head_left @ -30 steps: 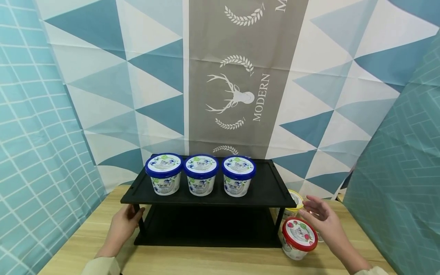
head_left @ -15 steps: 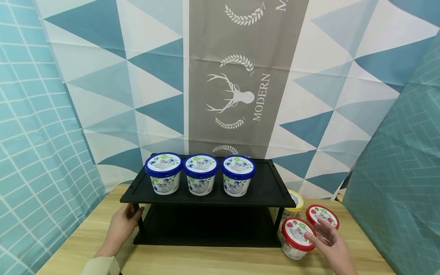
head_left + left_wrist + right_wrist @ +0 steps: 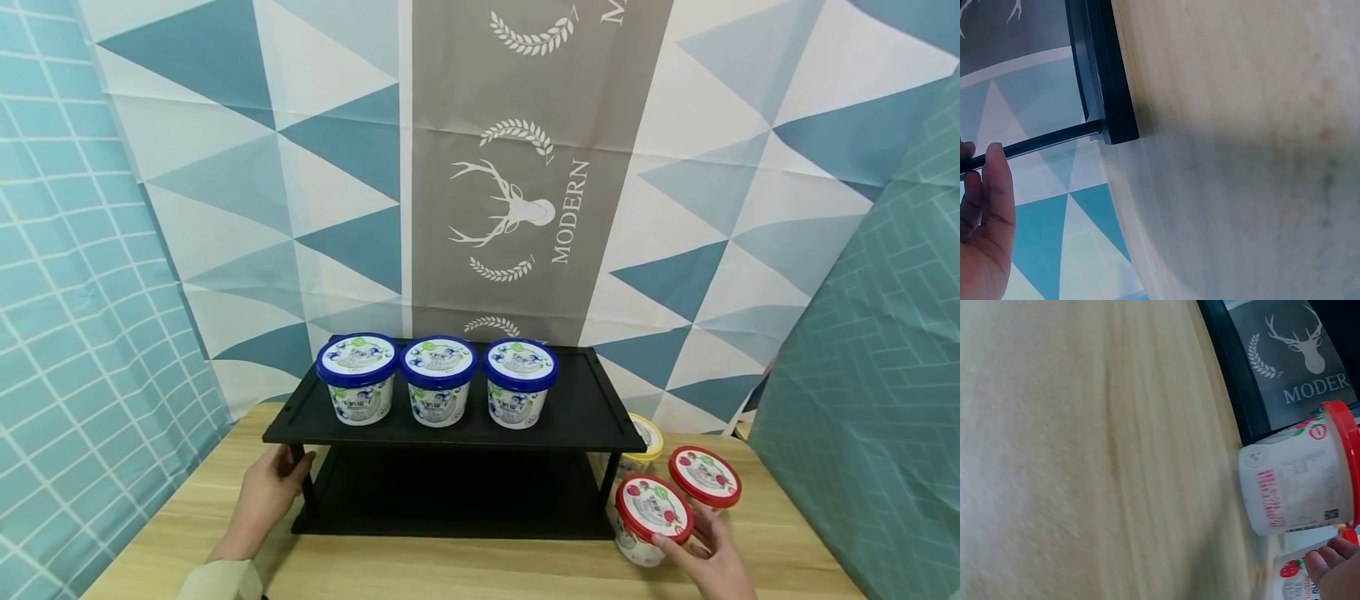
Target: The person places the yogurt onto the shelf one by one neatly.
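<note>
On the left, my left hand (image 3: 266, 492) pinches the thin front post (image 3: 1047, 139) of a black two-tier rack (image 3: 457, 442) between thumb and fingers. To the right of the rack, my right hand (image 3: 708, 550) is at the red-lidded tub (image 3: 652, 510), thumb at the lid's near edge and fingers spread along its right side. In the right wrist view, the fingertips (image 3: 1317, 564) show just beside that strawberry-printed tub (image 3: 1297, 481), which stands upright on the table. Behind it is a second red-lidded tub (image 3: 705, 477), partly covered by the hand.
Three blue-lidded tubs (image 3: 438, 383) stand in a row on the rack's upper tier. A yellow-lidded tub (image 3: 647, 437) is partly hidden behind the rack's right corner. The wooden table (image 3: 420, 571) runs back to a patterned cloth wall (image 3: 495, 167).
My right hand has come down from above the rear tubs to the front red-lidded tub, uncovering the rear red lid. The left hand keeps its place on the post.
</note>
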